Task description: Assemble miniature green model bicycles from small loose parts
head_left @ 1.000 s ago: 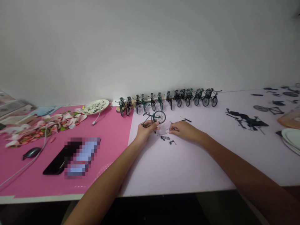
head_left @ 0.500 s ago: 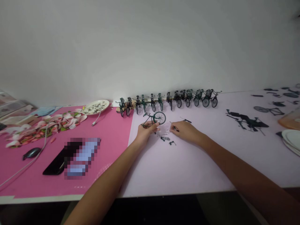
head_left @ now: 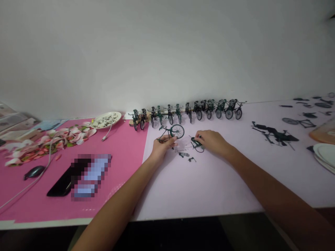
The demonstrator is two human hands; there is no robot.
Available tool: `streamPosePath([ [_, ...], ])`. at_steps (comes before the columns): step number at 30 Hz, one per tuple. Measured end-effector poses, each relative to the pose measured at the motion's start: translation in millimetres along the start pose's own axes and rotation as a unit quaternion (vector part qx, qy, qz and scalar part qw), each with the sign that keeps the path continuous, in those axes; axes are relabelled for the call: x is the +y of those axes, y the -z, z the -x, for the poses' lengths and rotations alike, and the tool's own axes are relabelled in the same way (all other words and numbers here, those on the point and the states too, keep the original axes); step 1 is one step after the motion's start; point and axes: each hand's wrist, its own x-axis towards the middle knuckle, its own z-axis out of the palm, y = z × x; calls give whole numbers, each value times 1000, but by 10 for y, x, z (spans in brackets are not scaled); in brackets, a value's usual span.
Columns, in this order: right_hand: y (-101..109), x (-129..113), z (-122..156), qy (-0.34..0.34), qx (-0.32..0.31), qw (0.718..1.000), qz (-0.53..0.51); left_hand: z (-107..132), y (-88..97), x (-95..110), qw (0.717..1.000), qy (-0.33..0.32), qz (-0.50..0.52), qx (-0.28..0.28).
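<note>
In my left hand is a miniature bicycle, pinched between thumb and fingers. Its spoked wheel stands up past my fingertips to the right. My right hand is a short way to the right, its fingers closed on a small dark green bicycle part with a thin loop below it. Its exact kind is hard to tell, partly covered by my fingertips. Between and below my hands lie a small grey-and-black piece and a little black part.
Several finished miniature bicycles stand in a row along the wall. Dark loose parts lie to the right, near white plates. On the pink left side are petals, a plate, a mouse and a phone.
My right hand has shifted slightly right and up, and the green part with its loop now shows at its fingertips. The left hand keeps hold of the miniature bicycle almost unmoved.
</note>
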Motion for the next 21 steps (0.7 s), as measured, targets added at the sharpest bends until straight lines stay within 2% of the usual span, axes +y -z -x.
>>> streamPosePath([
  [7, 195, 72, 24, -55, -81, 995, -12, -10, 0, -7, 1000, -1, -2, 0],
  [13, 192, 72, 55, -51, -153, 986, -31, 1, -3, 6, 1000, 4, -3, 1],
  [17, 159, 87, 58, -50, -154, 986, -37, -13, 7, -6, 1000, 4, -1, 2],
  [21, 117, 69, 62, -51, -123, 991, -33, -21, 16, -17, 1000, -3, -6, -1],
])
